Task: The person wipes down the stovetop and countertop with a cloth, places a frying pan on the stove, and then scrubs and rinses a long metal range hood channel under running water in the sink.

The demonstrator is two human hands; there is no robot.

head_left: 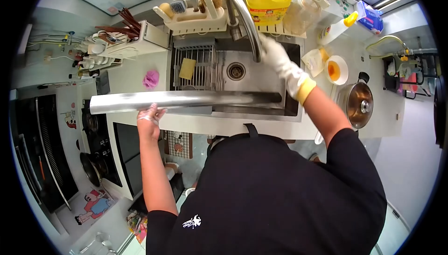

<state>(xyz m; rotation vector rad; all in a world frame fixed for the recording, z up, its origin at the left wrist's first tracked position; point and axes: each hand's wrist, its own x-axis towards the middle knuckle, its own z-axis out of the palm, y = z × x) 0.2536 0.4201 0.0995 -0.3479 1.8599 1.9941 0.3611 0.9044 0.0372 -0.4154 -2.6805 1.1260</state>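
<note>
My left hand (150,115), bare, grips the lower edge of a long shiny metal panel (186,100). The panel lies level across the front of the sink (254,75) and reaches left past it over the counter. My right hand (277,59) wears a white glove with a yellow cuff. It is beside the spout of the curved metal faucet (245,17), blurred by motion, and its fingers do not show clearly. Whether it touches the faucet I cannot tell. A wire rack (205,59) with a yellow sponge (187,68) sits in the sink's left side.
A pink scrubber (151,79) lies left of the sink. Behind stand a brush holder (193,23), a yellow detergent jug (269,5) and a clear plastic jug (301,15). At right are a white bowl (343,68) and a lidded pot (359,106). A chopstick holder (151,36) stands left.
</note>
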